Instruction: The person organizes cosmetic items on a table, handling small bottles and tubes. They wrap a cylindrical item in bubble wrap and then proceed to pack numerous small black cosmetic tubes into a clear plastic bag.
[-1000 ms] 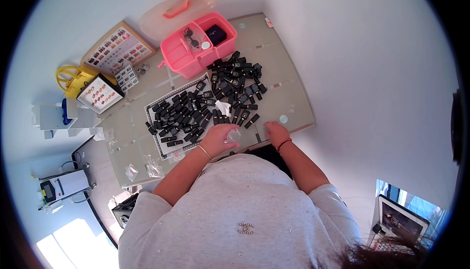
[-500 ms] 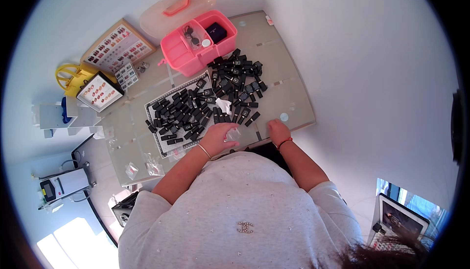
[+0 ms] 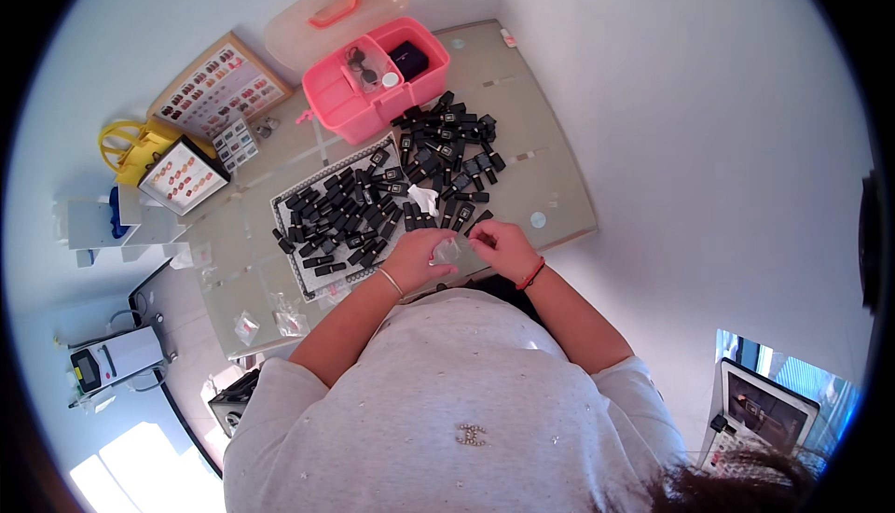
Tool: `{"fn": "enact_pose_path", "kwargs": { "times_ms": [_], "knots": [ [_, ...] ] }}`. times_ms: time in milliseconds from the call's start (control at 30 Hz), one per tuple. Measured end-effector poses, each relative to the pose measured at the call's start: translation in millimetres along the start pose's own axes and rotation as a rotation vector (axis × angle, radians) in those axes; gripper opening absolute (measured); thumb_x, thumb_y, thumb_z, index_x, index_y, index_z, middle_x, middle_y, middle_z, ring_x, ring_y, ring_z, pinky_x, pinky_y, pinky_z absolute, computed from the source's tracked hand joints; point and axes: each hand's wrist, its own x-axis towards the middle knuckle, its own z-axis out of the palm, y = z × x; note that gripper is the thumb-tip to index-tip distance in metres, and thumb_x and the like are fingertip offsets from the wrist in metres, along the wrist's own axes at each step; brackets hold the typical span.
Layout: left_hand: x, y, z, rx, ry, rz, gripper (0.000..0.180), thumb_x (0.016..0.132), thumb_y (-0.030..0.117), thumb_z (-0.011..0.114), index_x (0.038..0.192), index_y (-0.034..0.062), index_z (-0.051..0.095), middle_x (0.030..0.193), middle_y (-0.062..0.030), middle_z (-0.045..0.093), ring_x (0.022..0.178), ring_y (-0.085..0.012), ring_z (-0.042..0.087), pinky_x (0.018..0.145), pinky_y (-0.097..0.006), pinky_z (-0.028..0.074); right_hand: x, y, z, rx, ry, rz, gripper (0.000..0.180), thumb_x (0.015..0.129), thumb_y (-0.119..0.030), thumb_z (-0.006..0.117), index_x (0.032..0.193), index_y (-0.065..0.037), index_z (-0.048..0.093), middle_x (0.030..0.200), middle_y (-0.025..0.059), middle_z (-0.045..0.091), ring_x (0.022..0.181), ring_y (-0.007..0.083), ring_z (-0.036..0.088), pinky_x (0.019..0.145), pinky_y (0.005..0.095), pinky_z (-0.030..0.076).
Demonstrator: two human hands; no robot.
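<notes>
My left hand [image 3: 417,260] is curved around a small clear plastic bag [image 3: 447,251], thumb and fingers on either side of it. Just right of the bag is my right hand [image 3: 506,251], its fingertips drawn together in a pinch. Whatever they may hold is too small to make out. Beyond both hands, black nail polish bottles [image 3: 350,217] lie heaped on a pale tray with a patterned rim [image 3: 305,282]. More black bottles [image 3: 454,145] are piled to its right. A crumpled white tissue [image 3: 424,199] rests among them.
A pink storage box [image 3: 359,121] with its lid raised stands at the back of the glass table [image 3: 550,163]. Colour sample boards [image 3: 224,84] and a yellow bag [image 3: 140,151] are at the far left. Small clear packets [image 3: 290,320] lie near the table's left front edge.
My right hand has moved left and in toward my left hand, from the table's right front to beside the plastic bag. My left hand has hardly moved.
</notes>
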Motion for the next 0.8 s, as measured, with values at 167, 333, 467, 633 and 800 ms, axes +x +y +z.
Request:
{"fn": "enact_pose_path", "kwargs": {
  "times_ms": [167,333,467,633,800],
  "knots": [
    [3.1,5.3,-2.9,-0.016,-0.037,0.008,0.061,0.069,0.024,0.086,0.122,0.0059,0.063,0.118,-0.0144,0.067,0.109,-0.0346,0.063,0.096,-0.041,0.05,2.6,-17.8,11.1,-0.183,-0.037,-0.074,0.013,0.086,-0.015,0.069,0.093,-0.003,0.069,0.077,0.0112,0.069,0.068,0.0245,0.066,0.067,0.0336,0.053],
    [0.2,2.5,-3.6,-0.043,-0.02,-0.001,0.061,0.069,0.024,0.086,0.122,0.0057,0.064,0.116,-0.0145,0.067,0.105,-0.034,0.064,0.094,-0.04,0.051,5.9,12.2,6.8,-0.031,0.164,0.053,0.012,0.087,-0.013,0.068,0.095,-0.004,0.07,0.078,0.0122,0.069,0.069,0.0287,0.066,0.068,0.0364,0.053],
    [-8.6,-5.1,-3.0,-0.046,0.02,-0.009,0.06,0.069,0.025,0.086,0.122,0.0061,0.064,0.113,-0.0133,0.068,0.096,-0.0314,0.064,0.088,-0.039,0.052,9.9,62.2,-21.8,-0.232,0.315,0.134,0.013,0.087,-0.009,0.065,0.099,-0.007,0.071,0.088,0.014,0.07,0.078,0.0305,0.067,0.073,0.0387,0.054],
    [-15.1,-7.0,-4.0,-0.054,0.011,-0.04,0.059,0.07,0.025,0.086,0.122,0.0065,0.065,0.111,-0.013,0.068,0.091,-0.0296,0.064,0.084,-0.037,0.053,8.0,120.4,-28.7,-0.594,0.179,0.166,0.023,0.084,-0.004,0.063,0.104,-0.012,0.07,0.105,0.0129,0.067,0.093,0.0311,0.067,0.082,0.0399,0.054],
    [-18.1,-6.6,-3.8,-0.033,0.027,-0.042,0.059,0.07,0.025,0.086,0.121,0.0069,0.065,0.11,-0.0126,0.068,0.088,-0.0285,0.064,0.081,-0.037,0.054,9.7,134.7,-24.2,-0.667,0.027,0.125,0.023,0.082,-0.005,0.063,0.102,-0.015,0.07,0.111,0.0125,0.063,0.102,0.0332,0.063,0.085,0.0425,0.053]
  ]
}}
